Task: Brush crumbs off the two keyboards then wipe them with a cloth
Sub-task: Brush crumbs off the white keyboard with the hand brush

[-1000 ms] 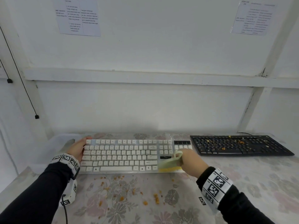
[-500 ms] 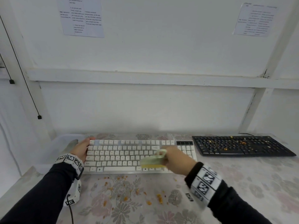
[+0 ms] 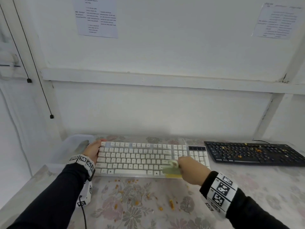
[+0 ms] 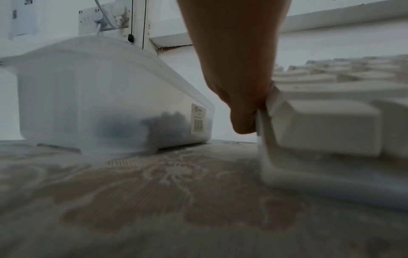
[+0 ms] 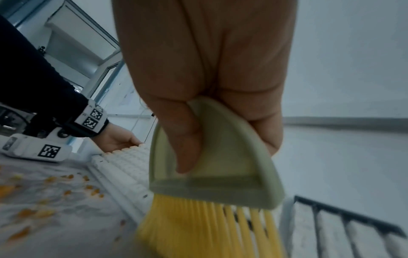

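Your right hand [image 3: 189, 169] has its grip curled round a small brush [image 5: 212, 157], thumb pressed on the pale green handle; the yellow bristles [image 5: 198, 227] touch the front edge of the white keyboard [image 3: 140, 157], toward its 4 o'clock corner. Your left hand [image 3: 93, 150] rests against that keyboard's 9 o'clock end, fingers hooked over the far corner, thumb [image 4: 245, 120] pressed to the side wall. Orange crumbs [image 3: 137, 202] lie scattered on the floral worktop [image 3: 264, 187] at 6 o'clock of the white keyboard. The black keyboard [image 3: 254, 153] sits just beside it at 3 o'clock, crumbs among its keys. A translucent plastic box [image 4: 99, 97] stands near your left hand at 9 o'clock.
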Available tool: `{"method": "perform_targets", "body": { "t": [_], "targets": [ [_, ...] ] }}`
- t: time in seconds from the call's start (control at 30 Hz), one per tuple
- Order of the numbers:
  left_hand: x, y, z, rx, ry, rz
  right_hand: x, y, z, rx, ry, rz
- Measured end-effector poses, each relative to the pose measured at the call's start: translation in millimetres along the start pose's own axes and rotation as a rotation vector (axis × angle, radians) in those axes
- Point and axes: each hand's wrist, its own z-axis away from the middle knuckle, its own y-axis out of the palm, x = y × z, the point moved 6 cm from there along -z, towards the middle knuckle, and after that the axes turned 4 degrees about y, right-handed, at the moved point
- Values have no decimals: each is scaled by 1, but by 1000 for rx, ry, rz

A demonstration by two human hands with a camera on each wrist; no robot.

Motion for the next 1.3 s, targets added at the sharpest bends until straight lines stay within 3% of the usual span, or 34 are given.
{"method": "perform_targets", "body": {
  "t": [0.13, 0.3, 0.53, 0.67, 0.83, 1.07, 1.17, 1.3],
  "targets": [
    [7, -7, -15, 12, -30, 23, 48, -9, -14, -89, -171, -94],
    [13, -8, -26, 36, -37, -4, 119, 18, -31, -34, -356, -136],
    [16, -9, -39, 68, -50, 8, 86, 13, -26, 47, -157, -57],
    [18, -9, -40, 86, -64, -19, 112, 2, -30, -51, -259, -156],
    [18, -7, -40, 136, -84, -56, 158, 33, -48, 22, -344, -161],
    [19, -5, -42, 164, -91, -43, 136, 19, -50, 71, -216, -87],
    [18, -3, -40, 182, -84, -43, 143, 13, -56, -1, -268, -184],
    [16, -2, -42, 181, -70, -43, 166, 35, -50, 19, -398, -133]
  ]
}}
